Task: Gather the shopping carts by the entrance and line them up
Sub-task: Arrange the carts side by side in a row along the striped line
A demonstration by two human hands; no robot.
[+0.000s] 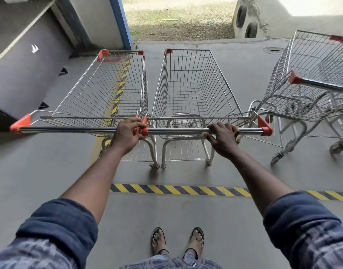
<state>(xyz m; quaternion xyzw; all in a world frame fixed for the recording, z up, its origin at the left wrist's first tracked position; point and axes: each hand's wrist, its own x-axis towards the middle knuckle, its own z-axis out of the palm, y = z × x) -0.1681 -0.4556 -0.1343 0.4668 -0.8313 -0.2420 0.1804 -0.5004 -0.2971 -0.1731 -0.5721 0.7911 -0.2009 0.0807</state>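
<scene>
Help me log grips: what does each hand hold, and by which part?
Left hand grips the left cart's handle at its right end, by the red caps where both handles meet. Right hand grips the right cart's handle near its right end.

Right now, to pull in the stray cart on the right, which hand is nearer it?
Right. The right hand grips the middle cart's handle, just left of the stray cart; the left hand is farther left, where two handles meet.
</scene>
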